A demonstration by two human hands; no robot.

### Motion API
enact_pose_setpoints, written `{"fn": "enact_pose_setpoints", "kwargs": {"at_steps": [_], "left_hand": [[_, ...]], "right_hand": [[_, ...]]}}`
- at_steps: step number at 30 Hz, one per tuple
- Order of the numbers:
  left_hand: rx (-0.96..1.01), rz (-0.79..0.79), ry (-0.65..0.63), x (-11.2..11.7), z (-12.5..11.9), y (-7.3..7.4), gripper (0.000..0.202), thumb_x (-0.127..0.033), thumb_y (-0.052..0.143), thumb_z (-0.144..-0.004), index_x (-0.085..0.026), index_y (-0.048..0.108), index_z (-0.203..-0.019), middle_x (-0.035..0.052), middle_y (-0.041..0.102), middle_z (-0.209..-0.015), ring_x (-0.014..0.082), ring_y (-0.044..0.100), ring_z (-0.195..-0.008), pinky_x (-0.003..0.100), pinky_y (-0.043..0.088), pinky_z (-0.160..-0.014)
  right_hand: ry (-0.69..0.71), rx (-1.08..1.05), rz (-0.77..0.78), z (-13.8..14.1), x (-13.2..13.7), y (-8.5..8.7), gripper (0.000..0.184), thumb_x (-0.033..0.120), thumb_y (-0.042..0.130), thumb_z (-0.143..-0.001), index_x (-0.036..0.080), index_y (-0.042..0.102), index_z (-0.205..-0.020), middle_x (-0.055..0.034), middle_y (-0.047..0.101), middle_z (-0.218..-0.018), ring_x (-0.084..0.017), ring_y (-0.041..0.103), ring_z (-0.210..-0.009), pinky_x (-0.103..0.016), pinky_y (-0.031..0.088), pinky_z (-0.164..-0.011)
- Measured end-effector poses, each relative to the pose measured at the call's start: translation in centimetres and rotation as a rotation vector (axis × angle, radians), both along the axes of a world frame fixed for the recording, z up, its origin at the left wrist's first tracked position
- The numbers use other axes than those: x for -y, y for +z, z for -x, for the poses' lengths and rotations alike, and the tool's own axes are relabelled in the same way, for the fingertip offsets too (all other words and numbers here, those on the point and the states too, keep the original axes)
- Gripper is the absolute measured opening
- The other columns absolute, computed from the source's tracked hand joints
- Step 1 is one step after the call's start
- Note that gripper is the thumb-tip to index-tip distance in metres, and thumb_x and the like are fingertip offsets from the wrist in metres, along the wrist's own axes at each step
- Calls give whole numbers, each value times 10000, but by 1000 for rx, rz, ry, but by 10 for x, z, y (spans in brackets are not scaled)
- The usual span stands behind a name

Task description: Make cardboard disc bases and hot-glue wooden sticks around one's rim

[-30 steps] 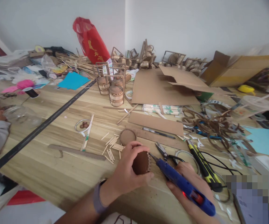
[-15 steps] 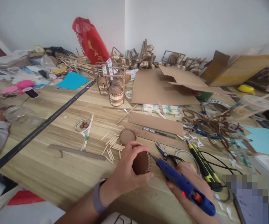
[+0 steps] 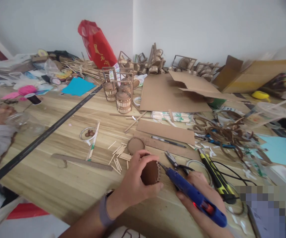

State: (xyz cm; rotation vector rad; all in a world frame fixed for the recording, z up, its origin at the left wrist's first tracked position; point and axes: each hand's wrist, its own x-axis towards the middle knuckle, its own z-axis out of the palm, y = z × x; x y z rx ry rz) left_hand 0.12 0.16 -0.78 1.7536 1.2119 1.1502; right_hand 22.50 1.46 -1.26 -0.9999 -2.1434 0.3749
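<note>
My left hand (image 3: 135, 185) is closed around a small round brown cardboard cup (image 3: 150, 173), tipped so its hollow inside faces me. Ridged corrugation runs along the cup's right rim. In my right hand (image 3: 204, 195) is a blue glue gun (image 3: 192, 191) with a red light glowing on its side. Its dark nozzle is at the upper right of the cup's rim; whether it touches I cannot tell. Just beyond the cup lie a round cardboard disc (image 3: 136, 145) with a ridged edge and several short wooden sticks (image 3: 120, 152).
Scissors (image 3: 174, 160) and a yellow-black cutter (image 3: 217, 177) lie close to my right hand. Behind are a pen (image 3: 168, 141), cardboard sheets (image 3: 165, 130) and small stick-clad basket models (image 3: 123, 100). Another person's hand (image 3: 0, 114) is at the far left by a clear plastic container (image 3: 25, 122).
The other person's hand and sleeve at the left have moved slightly right and into view. My hands, the cup and the glue gun stay nearly in place.
</note>
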Motion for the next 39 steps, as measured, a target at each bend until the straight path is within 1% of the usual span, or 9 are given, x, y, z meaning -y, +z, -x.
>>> {"fn": "enact_pose_setpoints", "kwargs": {"at_steps": [8,13,18,21,23,26,28,34,39], "left_hand": [[-310,-94,176,-4,-6,-10,560,-154,671,-757,-269,493,-1276,109,414,-1270,308,436,-1218,494,389,-1029],[-612,-98,75,-5,-7,-25,630,-110,708,-724,-256,502,-1301,123,426,-1342,353,387,-1269,562,361,-1055],[-695,-113,39,-2,-5,-28,631,-225,785,-694,-202,543,-1277,158,411,-1395,422,267,-1346,611,312,-1071],[-553,-80,10,4,-8,-11,364,-267,676,-814,-166,624,-1160,152,540,-1229,360,441,-1202,542,377,-1012],[-355,44,-115,10,-13,4,245,-307,522,-921,-151,679,-1026,115,616,-1001,272,561,-991,430,450,-884],[40,503,-426,21,-27,21,400,-447,440,-958,-154,708,-912,34,614,-733,141,547,-658,265,427,-627],[319,824,-559,27,-42,22,455,-536,492,-913,-141,678,-1042,-5,586,-668,87,448,-513,223,353,-514],[936,1184,-564,40,-79,7,485,-593,734,-701,-137,573,-735,-30,544,-610,36,388,-443,205,231,-461],[1039,1180,-469,46,-87,11,478,-548,772,-689,-146,568,-846,-45,547,-576,41,365,-419,219,178,-445]], "right_hand": [[-131,-125,151,2,4,1,201,418,602,-836,263,602,-707,7,594,-626,-184,575,-564,-300,448,-533],[-374,-171,329,14,7,4,235,450,618,-810,238,624,-707,13,602,-609,-166,559,-538,-267,410,-489],[-396,-109,320,17,3,1,264,454,600,-823,227,589,-688,40,561,-559,-142,545,-515,-243,401,-474],[-370,-90,273,15,-1,-3,243,428,604,-835,222,596,-707,31,594,-590,-142,568,-528,-240,420,-494],[-362,-84,249,15,-2,-5,214,415,617,-831,221,613,-740,22,613,-618,-148,579,-543,-245,431,-507],[-338,-74,200,16,-3,-7,201,406,617,-834,217,613,-766,3,624,-656,-158,589,-570,-258,452,-539],[-317,-64,167,17,-3,-8,202,401,599,-847,214,604,-773,-11,628,-682,-165,596,-594,-264,465,-559],[-251,6,112,17,-3,-17,121,331,562,-868,228,622,-848,-35,660,-783,-182,634,-688,-265,492,-615],[-235,36,86,17,0,-23,93,243,536,-866,237,623,-832,-34,662,-786,-190,654,-722,-260,505,-640]]}}
